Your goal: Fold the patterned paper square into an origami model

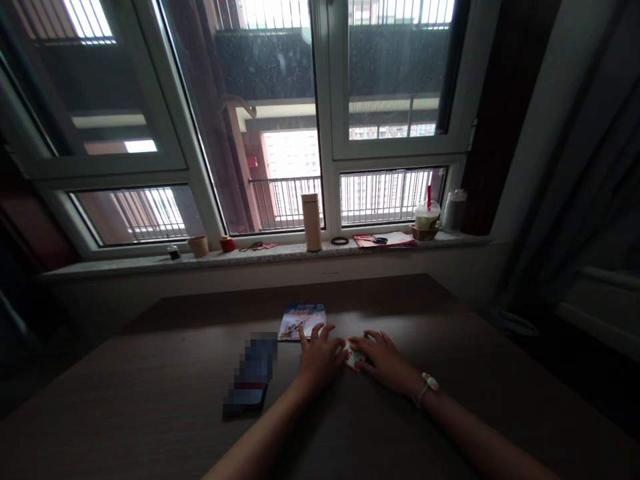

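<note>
A small white-and-red card or packet [355, 361] lies on the brown table between my two hands, partly hidden by the fingers. My left hand [321, 355] is palm down with its fingers spread, its thumb side touching the card's left edge. From the right, my right hand [389, 362] has its index finger and thumb on the card, the other fingers stretched forward; a bracelet circles that wrist. Just beyond my left fingertips lies a colourful printed booklet [303, 321], flat on the tabletop.
Left of my left arm lies a dark, pixelated flat object [253, 373]. The table [165, 360] reaches toward a stone windowsill [270, 257]. On the sill stand a beige tumbler [311, 223], a paper cup [198, 247], a drink cup with a red straw [427, 217] and scissors [380, 240] on papers.
</note>
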`<state>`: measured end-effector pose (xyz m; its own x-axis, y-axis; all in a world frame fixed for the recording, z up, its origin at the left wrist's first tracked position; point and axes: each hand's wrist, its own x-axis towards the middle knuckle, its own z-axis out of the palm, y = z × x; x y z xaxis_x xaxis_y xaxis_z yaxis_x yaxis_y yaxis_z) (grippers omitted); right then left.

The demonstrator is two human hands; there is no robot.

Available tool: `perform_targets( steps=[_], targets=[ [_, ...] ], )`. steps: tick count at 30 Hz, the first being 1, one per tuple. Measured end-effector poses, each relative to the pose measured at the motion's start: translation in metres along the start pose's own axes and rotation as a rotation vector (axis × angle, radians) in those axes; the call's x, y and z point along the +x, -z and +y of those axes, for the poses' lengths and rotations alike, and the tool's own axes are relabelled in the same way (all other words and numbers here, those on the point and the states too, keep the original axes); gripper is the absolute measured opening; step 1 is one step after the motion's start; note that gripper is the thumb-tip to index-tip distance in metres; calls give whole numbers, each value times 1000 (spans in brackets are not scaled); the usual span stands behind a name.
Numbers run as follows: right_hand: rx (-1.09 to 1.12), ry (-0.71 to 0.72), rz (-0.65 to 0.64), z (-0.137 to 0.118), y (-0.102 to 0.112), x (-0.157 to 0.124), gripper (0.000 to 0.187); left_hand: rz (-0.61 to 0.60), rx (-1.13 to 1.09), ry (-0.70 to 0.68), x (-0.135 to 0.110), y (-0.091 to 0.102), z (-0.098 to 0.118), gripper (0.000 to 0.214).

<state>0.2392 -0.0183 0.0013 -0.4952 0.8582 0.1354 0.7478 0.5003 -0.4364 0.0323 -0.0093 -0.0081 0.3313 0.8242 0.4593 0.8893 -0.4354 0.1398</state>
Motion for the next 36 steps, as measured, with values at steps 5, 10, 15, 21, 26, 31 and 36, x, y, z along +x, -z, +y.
perform_targets(
  steps=[5, 10, 15, 21, 26, 31, 36],
  targets=[
    [2, -2, -3, -1, 0, 0, 44, -39, 4, 1, 0, -5, -3, 26],
    [0, 2, -4, -2, 2, 0, 45, -63, 23, -16, 2, -1, -2, 31],
    [-20, -10, -5, -3, 2, -1, 43, -16, 52, -61, 3, 1, -3, 28],
    [-44, -29, 7, -5, 4, -1, 43, 71, 64, -126, 1, 0, -5, 22],
    [-60, -54, 2, -5, 3, -1, 47, 161, 63, -185, -1, -1, -9, 16],
    [-48, -56, 20, -5, 3, -1, 47, 159, 21, -228, -1, 5, -10, 13],
    [-45, -57, 28, -4, 3, -3, 47, 132, -27, -237, -1, 10, -9, 16]
  ],
)
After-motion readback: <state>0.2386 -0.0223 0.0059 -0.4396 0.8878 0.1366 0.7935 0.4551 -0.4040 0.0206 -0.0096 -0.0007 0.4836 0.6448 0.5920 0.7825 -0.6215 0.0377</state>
